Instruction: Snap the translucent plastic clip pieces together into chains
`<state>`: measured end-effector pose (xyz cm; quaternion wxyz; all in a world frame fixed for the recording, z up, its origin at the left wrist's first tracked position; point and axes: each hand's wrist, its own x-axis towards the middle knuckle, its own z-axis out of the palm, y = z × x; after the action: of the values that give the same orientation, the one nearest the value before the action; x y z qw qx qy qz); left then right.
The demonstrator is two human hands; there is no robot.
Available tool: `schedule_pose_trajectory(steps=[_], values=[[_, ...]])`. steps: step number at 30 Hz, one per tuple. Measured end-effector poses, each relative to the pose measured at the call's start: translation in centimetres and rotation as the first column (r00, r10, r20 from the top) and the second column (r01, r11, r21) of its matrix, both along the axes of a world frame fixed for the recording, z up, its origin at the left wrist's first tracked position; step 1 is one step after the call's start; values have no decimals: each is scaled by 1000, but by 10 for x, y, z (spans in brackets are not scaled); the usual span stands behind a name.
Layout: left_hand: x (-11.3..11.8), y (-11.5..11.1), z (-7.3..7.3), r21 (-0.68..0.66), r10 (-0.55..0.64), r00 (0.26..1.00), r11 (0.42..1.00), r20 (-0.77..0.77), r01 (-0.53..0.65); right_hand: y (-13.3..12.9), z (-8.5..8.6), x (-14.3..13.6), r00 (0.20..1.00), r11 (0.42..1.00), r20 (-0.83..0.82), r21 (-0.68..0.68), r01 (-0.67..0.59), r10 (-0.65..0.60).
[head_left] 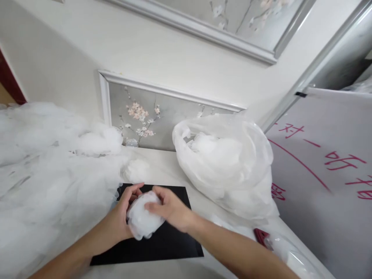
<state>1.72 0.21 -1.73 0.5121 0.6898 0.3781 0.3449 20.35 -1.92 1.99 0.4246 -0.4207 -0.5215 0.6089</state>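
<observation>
Between both hands, over a black mat (171, 246), is a round white ruffled mesh puff (145, 217). My left hand (124, 211) cups its left side, fingers curled behind it. From the right, my right hand (171, 205) grips the top, thumb pressed on the front and fingers on the far side. Another white mesh puff (136, 170) lies on the table just past the mat. A large heap of white mesh (52, 174) fills the left side, reaching the mat's edge near my left hand.
An open clear plastic bag (250, 186) with white puffs inside stands at the back right of the white table (162, 162). A dark red object (261, 237) and clear plastic (293, 252) lie at the right. Beyond are a whiteboard (316, 217) with red writing and a framed wall panel (171, 116).
</observation>
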Motion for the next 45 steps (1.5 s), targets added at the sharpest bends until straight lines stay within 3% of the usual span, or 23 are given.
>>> schedule_pose_trajectory(steps=[2,3,5,6,7,9,11,13,14,15,17,19,22,24,27,31,34,36,39,45], values=[[-10,3,14,-12,-34,999,999,18,35,17,30,31,978,980,151,159,120,-144],[-15,6,20,-28,2,1000,1000,8,-2,28,47,51,926,936,251,285,208,-282],[-21,14,26,-75,92,994,992,-65,-97,52,79,99,652,709,360,575,409,-668],[-24,18,26,-96,124,986,986,-108,-135,63,91,121,498,619,399,658,430,-770],[-25,22,24,-111,137,980,982,-146,-154,73,101,141,367,592,470,698,403,-803],[-26,27,17,-119,148,971,978,-189,-173,84,113,166,133,690,691,647,325,-710],[-26,30,10,-106,169,966,976,-194,-192,86,117,166,-10,696,728,658,289,-685],[-25,32,4,-88,211,960,969,-183,-229,82,111,138,-71,649,667,740,176,-742],[-25,32,1,-76,237,956,964,-175,-253,80,104,117,-41,629,633,772,91,-773],[-24,32,-1,-59,263,951,959,-163,-276,80,94,93,69,650,649,760,0,-758],[-23,33,-6,-19,310,941,949,-139,-315,84,66,42,297,766,767,625,-149,-568],[-21,33,-12,16,334,935,942,-120,-334,94,32,-1,326,870,873,443,-216,-364],[-21,34,-21,53,349,930,937,-113,-345,116,-9,-34,319,902,886,401,-162,-336],[-21,34,-26,71,349,931,937,-108,-343,126,-22,-36,326,904,881,404,-141,-343],[-22,35,-30,84,346,933,937,-96,-339,120,-26,-25,347,878,854,457,-142,-388],[-20,26,-30,278,300,943,927,-142,-253,71,-36,-3,470,765,772,586,-268,-427],[-15,13,-29,433,242,930,896,-277,-104,27,-53,13,558,780,787,514,-358,-262],[-12,7,-28,462,254,903,884,-346,-72,7,-62,21,637,824,739,489,-286,-218],[-8,8,-28,488,244,877,873,-414,-13,-2,-67,26,740,872,617,483,-85,-269],[-4,18,-20,559,138,878,813,-459,165,21,-57,15,752,894,556,437,98,-355]])
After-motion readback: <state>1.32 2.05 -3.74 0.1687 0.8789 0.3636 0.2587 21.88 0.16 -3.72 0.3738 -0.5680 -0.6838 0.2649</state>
